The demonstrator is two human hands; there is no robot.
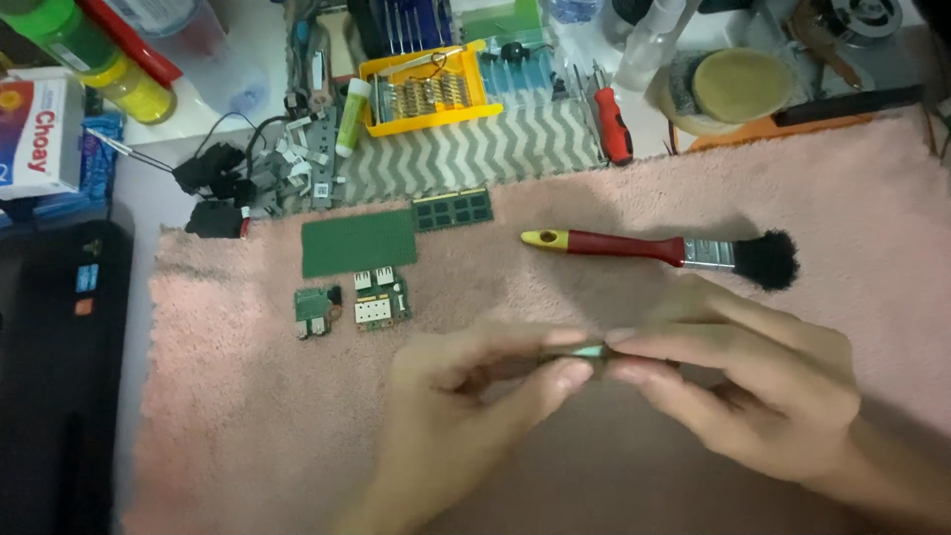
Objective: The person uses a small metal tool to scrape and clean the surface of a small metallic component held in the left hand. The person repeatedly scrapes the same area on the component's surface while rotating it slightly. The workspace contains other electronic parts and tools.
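Both my hands meet over the pink towel [248, 416]. My left hand [466, 406] and my right hand [743, 386] pinch the two ends of a small thin green board [584, 351], held edge-on between thumbs and forefingers. Just beyond my right hand lies a brush [654, 250] with a red handle, yellow tip and black bristles. Further left on the towel lie a plain green board [359, 242], a memory module [453, 210] and two small circuit boards [315, 309] [381, 299].
Past the towel are a yellow tray of screwdriver bits [428, 94], a red-handled screwdriver [612, 124], a green-capped tube [351, 117], black cables and connectors [223, 183], a round yellow-topped pad [741, 87] and a clear bottle [649, 45]. A black laptop [59, 367] sits at the left.
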